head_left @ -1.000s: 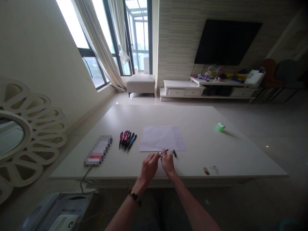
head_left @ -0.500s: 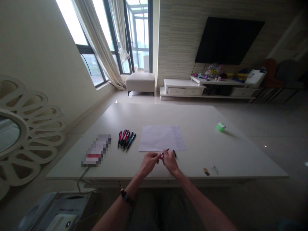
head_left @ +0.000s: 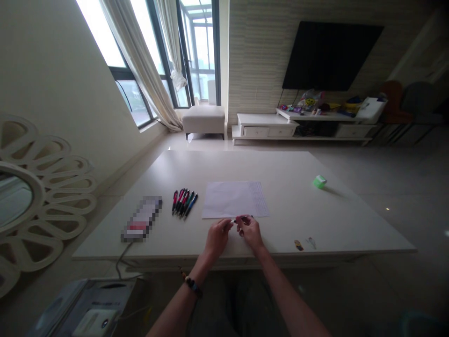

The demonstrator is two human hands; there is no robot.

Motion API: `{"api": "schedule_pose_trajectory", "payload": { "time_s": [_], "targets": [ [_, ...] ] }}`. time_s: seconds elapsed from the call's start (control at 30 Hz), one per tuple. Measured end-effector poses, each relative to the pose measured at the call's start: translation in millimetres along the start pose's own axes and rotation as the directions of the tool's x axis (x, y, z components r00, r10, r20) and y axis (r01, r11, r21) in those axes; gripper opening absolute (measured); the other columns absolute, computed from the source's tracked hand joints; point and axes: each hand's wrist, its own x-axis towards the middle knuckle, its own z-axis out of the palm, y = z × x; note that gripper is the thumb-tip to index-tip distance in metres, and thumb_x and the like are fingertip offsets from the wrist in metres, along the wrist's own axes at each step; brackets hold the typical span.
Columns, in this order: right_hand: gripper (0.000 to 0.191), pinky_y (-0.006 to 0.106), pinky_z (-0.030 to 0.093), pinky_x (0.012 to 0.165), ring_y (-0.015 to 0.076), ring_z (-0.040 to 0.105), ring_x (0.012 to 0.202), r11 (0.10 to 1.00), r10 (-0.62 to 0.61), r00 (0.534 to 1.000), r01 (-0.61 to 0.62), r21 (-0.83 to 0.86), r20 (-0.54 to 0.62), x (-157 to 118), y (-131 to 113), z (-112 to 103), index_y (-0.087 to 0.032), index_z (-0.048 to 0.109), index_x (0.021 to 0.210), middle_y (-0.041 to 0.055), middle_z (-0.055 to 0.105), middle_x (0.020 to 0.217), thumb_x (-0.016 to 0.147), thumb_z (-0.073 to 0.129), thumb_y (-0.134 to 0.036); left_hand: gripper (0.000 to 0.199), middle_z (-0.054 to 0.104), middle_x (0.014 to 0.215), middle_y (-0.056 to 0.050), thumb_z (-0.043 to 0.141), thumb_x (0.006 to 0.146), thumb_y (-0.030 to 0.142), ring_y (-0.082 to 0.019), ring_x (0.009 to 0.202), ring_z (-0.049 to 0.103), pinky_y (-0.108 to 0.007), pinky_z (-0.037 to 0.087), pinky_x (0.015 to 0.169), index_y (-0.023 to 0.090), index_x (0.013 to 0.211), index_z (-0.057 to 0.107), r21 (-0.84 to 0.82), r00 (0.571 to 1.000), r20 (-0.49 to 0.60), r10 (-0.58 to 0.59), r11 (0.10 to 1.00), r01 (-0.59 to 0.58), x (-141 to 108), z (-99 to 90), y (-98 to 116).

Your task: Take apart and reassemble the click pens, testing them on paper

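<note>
Close together at the table's front edge are my two hands. My left hand [head_left: 218, 238] pinches a small white-and-dark pen part [head_left: 233, 222]. Fingers of my right hand [head_left: 250, 232] are closed on a dark pen piece [head_left: 248, 217], its tip pointing right. The two pieces nearly meet between the hands; whether they touch cannot be made out. Just beyond lies a sheet of white paper [head_left: 229, 199] with lines of writing along its right side. Several pens [head_left: 183, 202] in red, green and blue lie side by side left of the paper.
A blurred-out device [head_left: 143, 217] with a cable lies on the left of the white table [head_left: 280, 168]. At the right stands a small green-and-white object [head_left: 319, 182]. Nearer are a small colourful item [head_left: 298, 245] and a small clear item [head_left: 310, 242].
The dark piece that lay beside my right hand is gone from the table; a dark piece now shows in that hand's fingers. The view has shifted slightly.
</note>
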Motion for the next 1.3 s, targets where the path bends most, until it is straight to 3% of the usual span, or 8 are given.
{"api": "schedule_pose_trajectory", "payload": {
  "time_s": [0.2,0.3,0.67,1.03,1.3],
  "targets": [
    [0.034,0.023,0.044,0.055,0.0123,0.057,0.061,0.995,0.021,0.998,-0.015,0.095,-0.062,0.3,4.4,4.5,-0.012,0.064,0.082,0.0056,0.066,0.072,0.062,0.07,-0.04,0.02,0.066,0.091,-0.003,0.045,0.087,0.029,-0.014,0.084,0.06,-0.025,0.046,0.075,0.023,0.096,0.061,0.025,0.997,-0.071,0.023,0.999,-0.021,-6.9,7.2,-5.1],
    [0.031,0.024,0.044,0.056,0.0126,0.056,0.059,0.998,-0.005,0.995,0.011,0.063,-0.095,-1.7,4.0,6.3,-0.012,0.064,0.077,0.0039,0.065,0.067,0.06,0.072,-0.038,0.019,0.065,0.089,-0.003,0.045,0.087,0.029,-0.014,0.083,0.061,-0.024,0.046,0.074,0.023,0.096,0.061,0.031,0.996,-0.084,0.027,0.999,-0.024,-9.5,7.4,-6.9],
    [0.033,0.031,0.049,0.073,0.0187,0.062,0.078,0.975,-0.028,0.999,0.035,0.217,-0.038,-4.8,5.4,3.2,-0.016,0.065,0.082,0.0062,0.069,0.081,0.057,0.076,-0.035,0.019,0.066,0.089,-0.003,0.047,0.086,0.027,-0.013,0.081,0.06,-0.024,0.046,0.072,0.022,0.097,0.061,0.019,0.996,-0.075,0.039,0.999,-0.038,-11.4,6.2,-6.0],
    [0.029,0.031,0.048,0.074,0.0173,0.062,0.076,0.97,-0.033,0.996,0.053,0.235,-0.087,-4.1,10.9,3.4,-0.016,0.062,0.079,0.0045,0.068,0.078,0.058,0.076,-0.031,0.018,0.066,0.086,-0.003,0.047,0.086,0.028,-0.013,0.079,0.061,-0.022,0.046,0.071,0.021,0.096,0.061,0.008,0.997,-0.074,0.023,1.0,-0.023,-11.3,6.2,-5.6],
    [0.03,0.03,0.048,0.074,0.0166,0.062,0.075,0.96,-0.008,0.999,0.021,0.279,-0.049,-4.2,9.5,1.4,-0.016,0.062,0.079,0.0036,0.068,0.077,0.057,0.077,-0.03,0.019,0.067,0.089,-0.003,0.046,0.086,0.028,-0.013,0.081,0.062,-0.023,0.047,0.071,0.022,0.097,0.061,-0.019,0.997,-0.072,0.013,1.0,-0.014,-12.0,6.1,-7.1]
  ]
}}
